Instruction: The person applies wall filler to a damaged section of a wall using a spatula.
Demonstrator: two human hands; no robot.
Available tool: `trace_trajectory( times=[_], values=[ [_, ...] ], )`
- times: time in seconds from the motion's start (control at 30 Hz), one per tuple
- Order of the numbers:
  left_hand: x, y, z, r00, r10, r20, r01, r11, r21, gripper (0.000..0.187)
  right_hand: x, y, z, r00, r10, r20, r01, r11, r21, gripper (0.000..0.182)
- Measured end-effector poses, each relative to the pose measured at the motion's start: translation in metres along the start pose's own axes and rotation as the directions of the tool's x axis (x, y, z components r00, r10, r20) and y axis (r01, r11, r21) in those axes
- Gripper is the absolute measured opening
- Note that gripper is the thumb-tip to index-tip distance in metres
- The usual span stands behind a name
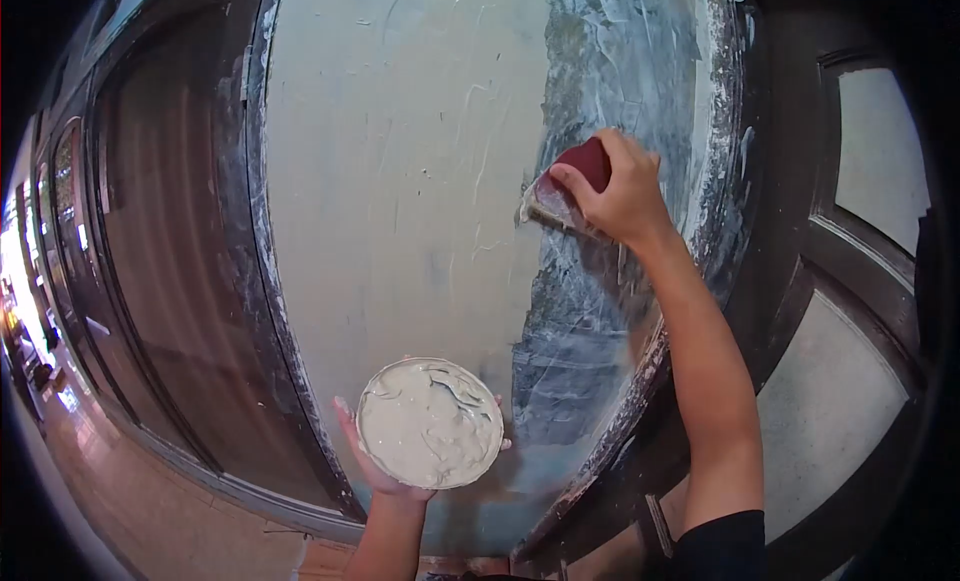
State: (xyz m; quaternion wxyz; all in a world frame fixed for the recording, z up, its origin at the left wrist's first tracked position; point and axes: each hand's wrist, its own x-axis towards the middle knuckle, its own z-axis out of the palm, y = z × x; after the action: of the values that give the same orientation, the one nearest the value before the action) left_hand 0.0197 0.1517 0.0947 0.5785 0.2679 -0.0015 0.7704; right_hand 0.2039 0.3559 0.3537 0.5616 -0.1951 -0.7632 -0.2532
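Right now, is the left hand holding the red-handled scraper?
No, the left hand holds the round dish of pale paste, while the right hand grips the scraper.

Left hand (374,470) partly behind container (432,486)

Light's pretty soft & even on the tall off-white coated wall panel (400,181), prob the best-exposed bit. There's a dim shadow on the streaky blue-grey strip (575,366) below the bare right hand (625,186). Brightest spot = blown-out white patch (22,281) at far L edge, w/ some purplish fringing, plus pinkish-white glare on the shiny tan floor (130,461). Dark brown panelled door (775,251) on the R is v. dim, frame detail mostly lost. Heavy fisheye distortion: straight edges bow out, corners go full black. Middle's fairly sharp, far-L bg is mush tbh.
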Motion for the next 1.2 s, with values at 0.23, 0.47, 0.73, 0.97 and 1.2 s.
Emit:
trace_trajectory(
  times=[0.23, 0.47, 0.73, 0.97, 1.2],
  values=[
    [0.009, 0.0, 0.003, 0.998, 0.028, 0.057, -0.023, 0.996, -0.09, 0.099, 0.006, 0.001, 0.011, 0.999, -0.014, -0.038, 0.012, 0.998, -0.053, 0.046],
    [0.011, -0.002, -0.002, 0.996, 0.046, 0.08, -0.03, 0.982, -0.189, 0.097, -0.005, -0.001, 0.021, 0.988, -0.152, -0.037, 0.147, 0.981, -0.131, 0.049],
    [0.017, -0.005, -0.005, 0.996, 0.067, 0.065, -0.054, 0.98, -0.193, 0.096, -0.012, -0.004, 0.017, 0.974, -0.228, 0.018, 0.228, 0.968, -0.108, 0.052],
    [0.019, -0.004, 0.011, 0.997, 0.04, 0.06, -0.029, 0.985, -0.171, 0.097, 0.007, 0.008, 0.01, 0.995, -0.084, -0.06, 0.077, 0.992, -0.099, 0.052],
    [0.023, -0.006, -0.003, 0.999, 0.023, -0.045, -0.038, 0.923, -0.382, 0.097, 0.001, 0.002, 0.016, 0.985, -0.17, -0.016, 0.166, 0.977, -0.136, 0.053]
  ],
)
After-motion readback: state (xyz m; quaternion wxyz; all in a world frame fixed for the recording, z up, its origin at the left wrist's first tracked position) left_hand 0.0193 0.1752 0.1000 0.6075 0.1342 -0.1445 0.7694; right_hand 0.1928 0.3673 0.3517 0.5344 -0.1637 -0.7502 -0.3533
